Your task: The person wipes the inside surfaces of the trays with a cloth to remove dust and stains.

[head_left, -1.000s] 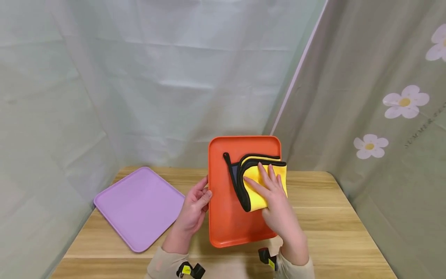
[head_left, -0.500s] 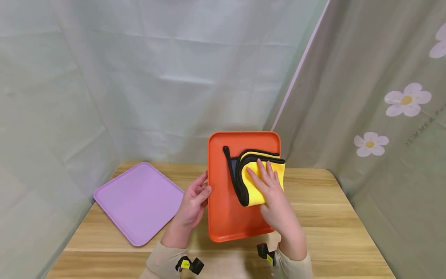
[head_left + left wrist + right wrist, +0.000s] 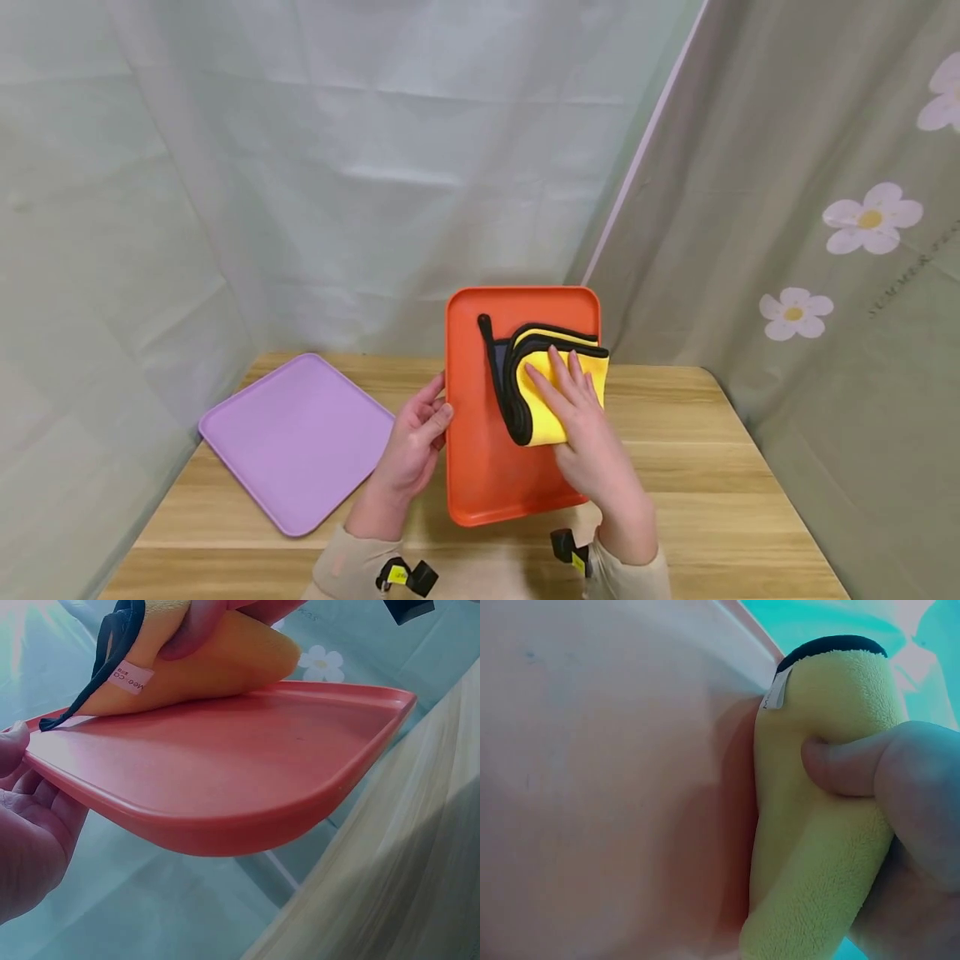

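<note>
My left hand (image 3: 412, 440) grips the left edge of an orange tray (image 3: 491, 492), thumb on the rim and fingers behind it. The tray is tilted up above the table, its inner face toward me. Against that face lies a folded yellow cloth (image 3: 546, 412) with black edging and a dark loop. My right hand (image 3: 596, 442) holds the cloth, fingers spread over its upper side. In the right wrist view the thumb (image 3: 847, 766) presses into the yellow cloth (image 3: 810, 847), close to the tray (image 3: 615, 795). A small white tag shows on the cloth in the left wrist view.
A purple tray (image 3: 300, 446) lies flat on the wooden table (image 3: 697, 500), left of the hands. Pale curtains (image 3: 375, 183) hang behind and on both sides, with printed flowers on the right one. Each wrist carries a small black camera.
The right hand and the cloth have shifted very slightly up and left on the tray. The left hand keeps its grip, and the purple tray lies as before.
</note>
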{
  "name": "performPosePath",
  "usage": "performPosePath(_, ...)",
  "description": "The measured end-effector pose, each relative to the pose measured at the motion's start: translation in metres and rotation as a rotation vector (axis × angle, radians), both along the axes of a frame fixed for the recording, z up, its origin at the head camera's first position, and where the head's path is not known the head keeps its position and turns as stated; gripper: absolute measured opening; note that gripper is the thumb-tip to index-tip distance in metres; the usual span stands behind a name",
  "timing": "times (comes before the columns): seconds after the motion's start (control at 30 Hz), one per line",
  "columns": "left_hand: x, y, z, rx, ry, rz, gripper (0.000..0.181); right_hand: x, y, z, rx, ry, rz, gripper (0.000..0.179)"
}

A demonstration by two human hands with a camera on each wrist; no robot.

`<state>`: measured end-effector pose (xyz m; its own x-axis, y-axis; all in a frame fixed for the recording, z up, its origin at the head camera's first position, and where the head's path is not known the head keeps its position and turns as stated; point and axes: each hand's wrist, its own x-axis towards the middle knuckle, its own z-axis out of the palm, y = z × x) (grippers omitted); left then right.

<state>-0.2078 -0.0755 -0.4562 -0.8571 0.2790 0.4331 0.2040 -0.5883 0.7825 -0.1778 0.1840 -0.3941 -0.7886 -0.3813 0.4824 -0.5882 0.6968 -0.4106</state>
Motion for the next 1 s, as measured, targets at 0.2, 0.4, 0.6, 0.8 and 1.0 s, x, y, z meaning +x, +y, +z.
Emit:
performPosePath(0.2,0.0001,-0.0026,0.0019,-0.015,-0.006,0.02,0.051,0.0009,-0.0021,0.0004,0.004,-0.022,0.008,0.106)
performPosePath(0.4,0.0,-0.0009,0.001,-0.027,0.016,0.031,0.05,0.0008,-0.0024,0.0012,0.004,-0.035,0.002,0.106)
performPosePath(0.6,0.0001,0.0028,0.0024,-0.021,0.003,0.038,0.052,0.0014,-0.0003,0.0006,-0.005,-0.022,-0.007,0.105)
performPosePath(0.8,-0.0042,0.0032,0.0044,-0.014,0.006,0.024,0.053,0.0,-0.0016,0.0007,-0.013,0.007,-0.011,0.104)
performPosePath(1.0,-0.0032,0.0054,0.0025,0.009,0.0,0.005,0.051,0.0017,-0.0022,-0.001,-0.015,0.004,-0.009,0.104)
